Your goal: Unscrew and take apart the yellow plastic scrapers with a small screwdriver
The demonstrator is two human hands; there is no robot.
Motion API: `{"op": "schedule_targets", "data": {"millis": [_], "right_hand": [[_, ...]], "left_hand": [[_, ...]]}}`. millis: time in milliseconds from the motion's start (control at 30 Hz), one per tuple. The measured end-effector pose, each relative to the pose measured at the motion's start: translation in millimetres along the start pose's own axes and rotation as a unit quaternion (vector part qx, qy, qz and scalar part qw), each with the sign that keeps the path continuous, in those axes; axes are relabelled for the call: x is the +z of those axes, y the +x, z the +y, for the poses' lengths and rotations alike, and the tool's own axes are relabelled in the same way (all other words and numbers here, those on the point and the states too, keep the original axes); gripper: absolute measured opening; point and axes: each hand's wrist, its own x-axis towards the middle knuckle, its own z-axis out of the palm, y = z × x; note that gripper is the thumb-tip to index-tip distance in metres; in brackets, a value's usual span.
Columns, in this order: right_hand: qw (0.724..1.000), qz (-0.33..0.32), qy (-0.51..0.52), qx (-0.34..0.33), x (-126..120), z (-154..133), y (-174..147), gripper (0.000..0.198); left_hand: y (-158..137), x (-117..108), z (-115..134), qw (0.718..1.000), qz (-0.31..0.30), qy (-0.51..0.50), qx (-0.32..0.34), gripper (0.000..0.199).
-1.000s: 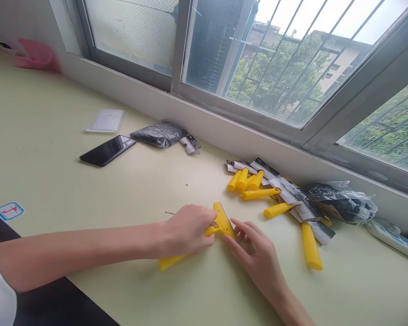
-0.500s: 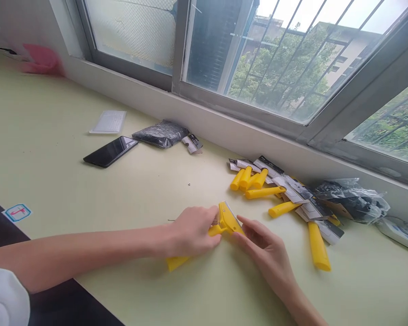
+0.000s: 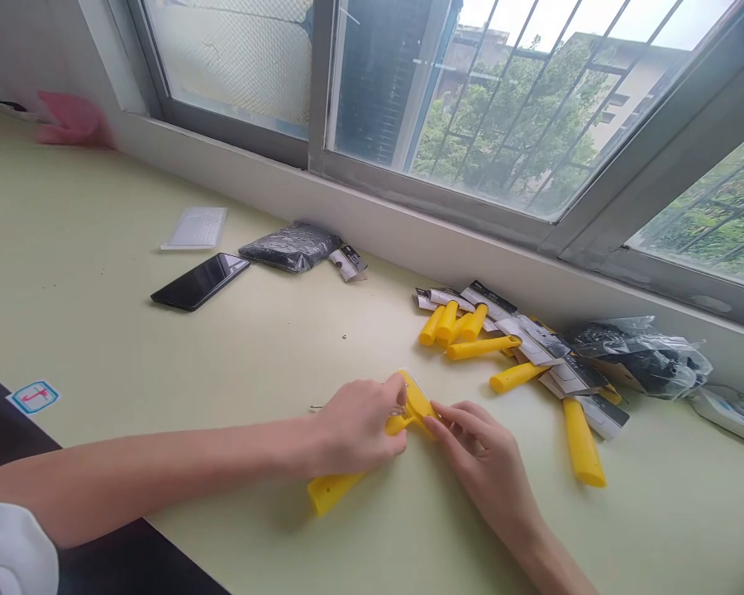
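A yellow scraper (image 3: 420, 405) with a pale blade edge along its head is between my two hands, low over the table. My left hand (image 3: 363, 426) is closed across its neck, with thumb and forefinger pinched by the head; whether they also grip something small is hidden. Below that hand the scraper's handle sticks out to the lower left. A thin metal rod end shows just behind the left hand; I cannot tell whether it is held. My right hand (image 3: 480, 442) pinches the near corner of the scraper head between thumb and fingers.
Several yellow scrapers with card sleeves (image 3: 533, 340) lie piled at the right, beside a clear bag of black items (image 3: 645, 355). A tiny nut-like piece (image 3: 345, 336) lies mid-table. Farther back are a phone (image 3: 199, 283), a black plastic packet (image 3: 293, 245) and a clear case (image 3: 194, 228).
My left thumb and forefinger have shifted up onto the scraper head. The handle end shows more below the left hand, and my right fingers have closed more on the head's corner.
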Motion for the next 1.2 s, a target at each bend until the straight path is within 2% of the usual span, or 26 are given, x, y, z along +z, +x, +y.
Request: {"op": "schedule_targets", "data": {"millis": [133, 400, 500, 700, 900, 1033, 1200], "right_hand": [[0.99, 0.03, -0.097, -0.095, 5, 3, -4, 0.017], [0.988, 0.04, -0.098, -0.112, 17, -2, -6, 0.013], [0.991, 0.055, -0.081, -0.091, 14, -3, -3, 0.016], [0.996, 0.079, -0.037, 0.013, 5, -3, 2, 0.025], [0.995, 0.087, -0.021, 0.031, 0, -3, 13, 0.027], [0.995, 0.097, 0.002, 0.035, 11, -3, 44, 0.032], [0.991, 0.023, 0.102, 0.078, 38, -7, 87, 0.038]], "left_hand": [[1, 2, -2, 1.0, 0.003, 0.005, 0.008, 0.023], [2, 4, -3, 1.0, 0.009, 0.017, 0.006, 0.022], [2, 3, -1, 1.0, 0.002, 0.028, -0.001, 0.022], [3, 5, -3, 0.998, 0.017, 0.062, 0.011, 0.024], [4, 10, -4, 0.996, 0.017, 0.089, 0.005, 0.024], [4, 11, -4, 0.994, 0.016, 0.105, -0.014, 0.023], [4, 8, -1, 0.991, -0.006, 0.13, -0.034, 0.026]]}}
